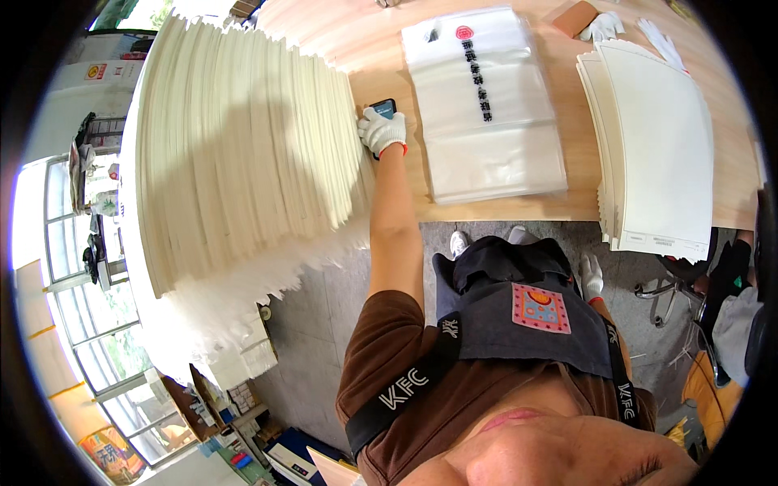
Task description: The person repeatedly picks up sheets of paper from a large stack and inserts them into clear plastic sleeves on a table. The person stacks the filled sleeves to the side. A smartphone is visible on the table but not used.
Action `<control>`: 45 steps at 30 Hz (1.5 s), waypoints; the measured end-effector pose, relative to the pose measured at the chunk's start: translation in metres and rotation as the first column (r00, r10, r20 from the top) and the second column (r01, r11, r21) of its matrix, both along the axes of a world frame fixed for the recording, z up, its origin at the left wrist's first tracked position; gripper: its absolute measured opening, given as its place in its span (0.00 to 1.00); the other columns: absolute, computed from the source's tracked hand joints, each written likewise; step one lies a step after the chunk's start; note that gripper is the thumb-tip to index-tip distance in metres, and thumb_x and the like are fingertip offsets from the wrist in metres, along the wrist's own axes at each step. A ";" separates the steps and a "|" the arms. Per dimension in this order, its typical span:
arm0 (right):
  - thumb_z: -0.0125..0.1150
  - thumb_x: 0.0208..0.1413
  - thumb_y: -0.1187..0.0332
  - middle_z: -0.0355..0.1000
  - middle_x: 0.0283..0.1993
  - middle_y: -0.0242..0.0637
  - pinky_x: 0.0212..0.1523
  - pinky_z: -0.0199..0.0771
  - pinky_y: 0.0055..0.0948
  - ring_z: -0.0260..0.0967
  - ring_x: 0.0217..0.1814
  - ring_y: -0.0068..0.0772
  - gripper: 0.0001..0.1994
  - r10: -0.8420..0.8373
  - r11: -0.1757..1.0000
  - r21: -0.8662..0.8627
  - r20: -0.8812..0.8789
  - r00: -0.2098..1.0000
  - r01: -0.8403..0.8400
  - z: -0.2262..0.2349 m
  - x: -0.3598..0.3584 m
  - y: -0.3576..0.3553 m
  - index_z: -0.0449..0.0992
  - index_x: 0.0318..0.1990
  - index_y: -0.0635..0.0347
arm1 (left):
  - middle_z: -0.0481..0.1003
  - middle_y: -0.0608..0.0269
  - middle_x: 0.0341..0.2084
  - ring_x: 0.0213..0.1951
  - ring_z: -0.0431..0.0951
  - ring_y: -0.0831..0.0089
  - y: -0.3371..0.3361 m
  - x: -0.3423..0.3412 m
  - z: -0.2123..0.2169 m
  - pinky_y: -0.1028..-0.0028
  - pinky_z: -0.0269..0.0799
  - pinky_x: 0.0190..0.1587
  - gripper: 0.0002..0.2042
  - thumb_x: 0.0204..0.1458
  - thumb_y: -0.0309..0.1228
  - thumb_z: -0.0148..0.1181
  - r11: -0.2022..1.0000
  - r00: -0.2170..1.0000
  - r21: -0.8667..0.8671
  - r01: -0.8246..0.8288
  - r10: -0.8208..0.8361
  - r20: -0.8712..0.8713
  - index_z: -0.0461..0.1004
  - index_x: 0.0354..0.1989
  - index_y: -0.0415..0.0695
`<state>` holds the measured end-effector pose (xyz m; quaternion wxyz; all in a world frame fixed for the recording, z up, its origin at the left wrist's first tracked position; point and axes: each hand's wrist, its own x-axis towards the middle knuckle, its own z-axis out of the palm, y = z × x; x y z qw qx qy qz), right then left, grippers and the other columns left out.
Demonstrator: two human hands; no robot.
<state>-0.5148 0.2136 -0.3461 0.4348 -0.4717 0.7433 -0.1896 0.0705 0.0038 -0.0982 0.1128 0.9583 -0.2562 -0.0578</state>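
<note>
My left hand [382, 132], in a white knitted glove with a red cuff, reaches out over the table. Its fingers are closed over a dark smartphone [384, 107], whose lit top end sticks out past them. Close to this hand, on the left, rises a tall stack of cream paper sheets [243, 146]. Right of the hand lies a pile of clear plastic bags [494, 154] with dark and red print. My right hand [592, 275], also gloved in white, hangs beside my body below the table edge. Its fingers look stretched out, and nothing shows in them.
At the table's right stands a smaller stack of white sheets [658, 146], jutting over the front edge. White gloves [663, 42] and a brown block [574, 19] lie behind it. A chair's metal base [660, 304] stands on the grey floor [316, 324] at right.
</note>
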 end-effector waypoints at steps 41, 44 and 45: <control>0.53 0.54 0.45 0.75 0.39 0.38 0.38 0.69 0.29 0.71 0.38 0.34 0.26 0.154 0.980 -0.185 0.437 0.886 -0.079 0.270 0.299 -0.173 0.75 0.45 0.61 | 0.78 0.66 0.30 0.32 0.77 0.70 0.025 -0.112 0.047 0.69 0.68 0.38 0.12 0.56 0.42 0.51 0.504 0.408 -0.453 0.735 -0.863 -0.297 0.77 0.33 0.49; 0.50 0.53 0.43 0.75 0.33 0.46 0.40 0.71 0.35 0.73 0.36 0.43 0.26 0.204 0.950 -0.249 0.037 0.978 -0.188 0.250 0.287 -0.180 0.78 0.38 0.60 | 0.76 0.60 0.29 0.30 0.77 0.72 0.007 -0.102 0.045 0.73 0.70 0.34 0.13 0.56 0.37 0.54 0.402 0.206 -0.842 0.361 -0.915 -0.348 0.71 0.46 0.44; 0.50 0.54 0.44 0.74 0.31 0.47 0.39 0.71 0.36 0.73 0.36 0.44 0.26 0.211 0.936 -0.260 -0.121 0.970 -0.236 0.237 0.274 -0.175 0.78 0.37 0.61 | 0.76 0.57 0.29 0.29 0.77 0.72 0.000 -0.100 0.046 0.75 0.71 0.32 0.17 0.55 0.35 0.55 0.372 0.073 -0.919 0.127 -0.928 -0.366 0.68 0.50 0.41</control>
